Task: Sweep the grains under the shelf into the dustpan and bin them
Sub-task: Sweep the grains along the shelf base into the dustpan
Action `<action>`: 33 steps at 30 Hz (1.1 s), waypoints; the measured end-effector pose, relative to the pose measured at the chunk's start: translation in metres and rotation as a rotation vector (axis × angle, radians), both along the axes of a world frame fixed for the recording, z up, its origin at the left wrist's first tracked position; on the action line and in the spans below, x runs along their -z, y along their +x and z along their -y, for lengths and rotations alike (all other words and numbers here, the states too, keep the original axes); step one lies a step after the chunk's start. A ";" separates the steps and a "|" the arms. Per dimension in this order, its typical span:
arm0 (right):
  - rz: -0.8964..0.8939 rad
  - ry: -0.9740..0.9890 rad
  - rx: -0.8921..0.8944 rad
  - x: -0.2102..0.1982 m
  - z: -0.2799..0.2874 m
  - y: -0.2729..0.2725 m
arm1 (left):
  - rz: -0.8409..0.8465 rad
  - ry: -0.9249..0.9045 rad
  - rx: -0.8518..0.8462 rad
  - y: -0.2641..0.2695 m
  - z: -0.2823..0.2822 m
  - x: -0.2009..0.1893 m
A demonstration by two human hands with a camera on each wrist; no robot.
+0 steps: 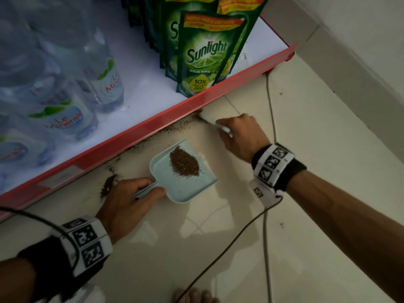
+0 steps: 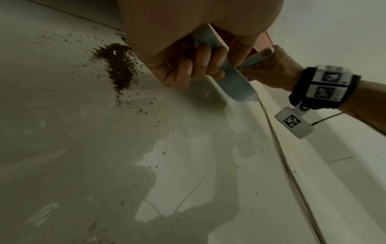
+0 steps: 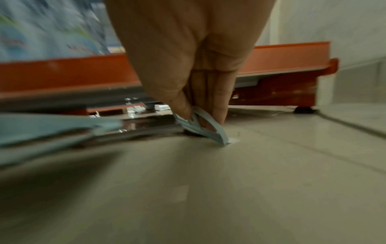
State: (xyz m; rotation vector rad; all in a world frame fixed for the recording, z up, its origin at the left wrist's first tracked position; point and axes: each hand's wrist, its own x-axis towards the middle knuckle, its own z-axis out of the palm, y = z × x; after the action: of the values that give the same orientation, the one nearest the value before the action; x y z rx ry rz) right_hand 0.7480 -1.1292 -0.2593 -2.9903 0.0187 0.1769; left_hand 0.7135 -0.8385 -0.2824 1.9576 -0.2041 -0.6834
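A pale blue dustpan (image 1: 175, 184) lies on the floor with a brown heap of grains (image 1: 184, 161) in it. My left hand (image 1: 131, 197) grips its handle (image 2: 211, 41). My right hand (image 1: 238, 132) holds a small pale blue brush (image 1: 220, 126) whose bristles (image 1: 202, 116) touch the floor at the red shelf edge (image 1: 153, 125). Loose grains (image 1: 177, 126) line the floor under that edge. A second brown pile (image 1: 108, 184) lies left of my left hand, also seen as a dark pile (image 2: 119, 66). The brush handle loop (image 3: 200, 127) touches the floor.
Sunlight pouches (image 1: 207, 55) and water bottles (image 1: 65, 119) stand on the shelf. A thin cable (image 1: 271, 114) runs across the tiled floor (image 1: 317, 138) on the right, and another cable (image 1: 218, 254) trails from my right wrist. Toes (image 1: 192, 296) show at the bottom edge.
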 end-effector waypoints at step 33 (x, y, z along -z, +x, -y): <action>-0.024 -0.173 0.404 -0.005 0.065 0.014 | 0.047 0.036 -0.015 0.004 -0.010 -0.005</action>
State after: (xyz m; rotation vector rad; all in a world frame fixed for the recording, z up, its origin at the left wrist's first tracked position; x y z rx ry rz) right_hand 0.7622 -1.1941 -0.2543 -3.0703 0.6654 0.1711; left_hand 0.7178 -0.8287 -0.2770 2.0089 -0.2077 -0.6354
